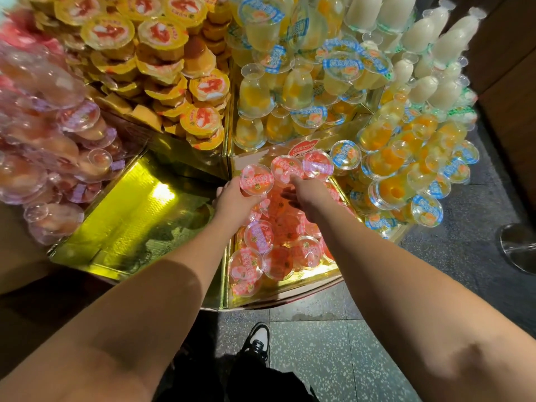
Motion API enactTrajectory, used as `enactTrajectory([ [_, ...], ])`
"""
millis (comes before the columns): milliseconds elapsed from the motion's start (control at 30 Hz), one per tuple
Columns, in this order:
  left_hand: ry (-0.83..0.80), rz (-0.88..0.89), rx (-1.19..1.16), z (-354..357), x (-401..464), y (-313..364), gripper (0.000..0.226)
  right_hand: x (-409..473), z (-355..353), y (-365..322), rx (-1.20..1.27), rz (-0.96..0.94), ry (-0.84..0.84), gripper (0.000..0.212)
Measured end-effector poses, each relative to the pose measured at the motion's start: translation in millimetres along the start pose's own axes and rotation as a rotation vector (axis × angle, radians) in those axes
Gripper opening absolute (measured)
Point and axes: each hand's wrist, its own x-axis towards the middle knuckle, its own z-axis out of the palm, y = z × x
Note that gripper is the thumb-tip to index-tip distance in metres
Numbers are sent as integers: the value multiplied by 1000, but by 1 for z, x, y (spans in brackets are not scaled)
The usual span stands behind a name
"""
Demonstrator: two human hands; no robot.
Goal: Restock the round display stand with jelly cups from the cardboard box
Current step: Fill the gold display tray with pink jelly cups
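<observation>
Nearest to us, a black-and-white shoe (259, 340) stands on the speckled floor (333, 349), just short of the gold rim of the round display stand (284, 291). Both our bare forearms reach forward over that rim into the wedge compartment of pink-lidded jelly cups (275, 250), which lie tumbled in a loose heap there.

Our left hand (236, 198) grips one pink-lidded cup (257, 179) from below, fingers curled round its body, its lid facing up at us. Our right hand (304, 192) stretches beside it, fingers extended, the fingertip touching a second pink cup (285, 169) in the back row; it grasps nothing that we can see. A third pink cup (317, 165) sits just beside that one, against the compartment's back wall.

To the left lies a bare, shiny gold compartment floor (130, 216). To the right, blue-lidded cups with orange fruit (406, 169) spill in a pile.

Further back rise stacks of yellow-lidded cups (174, 68), clear pink-tinted cups (52, 126) on the far left, pale blue-lidded cups (290, 68) in the middle, and white bottle-shaped jellies (429, 53) on the far right.
</observation>
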Motion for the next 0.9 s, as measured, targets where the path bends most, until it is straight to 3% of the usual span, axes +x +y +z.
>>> enactTrajectory([
  [300, -89, -71, 98, -19, -6, 11, 85, -19, -16, 0, -97, 56, -18, 51],
  [433, -49, -73, 41, -40, -21, 2, 80, -43, -25, 1, -218, 43, -17, 45],
  [533, 18, -52, -148, -68, -33, -11, 66, -63, -17, -10, -359, -87, -56, 36],
  [733, 190, -73, -266, -166, -67, -61, 40, -104, 73, -55, -522, -359, -225, 18],
  [900, 336, -125, -354, -246, -111, -131, 17, -144, 203, -57, -719, -517, -466, 22],
])
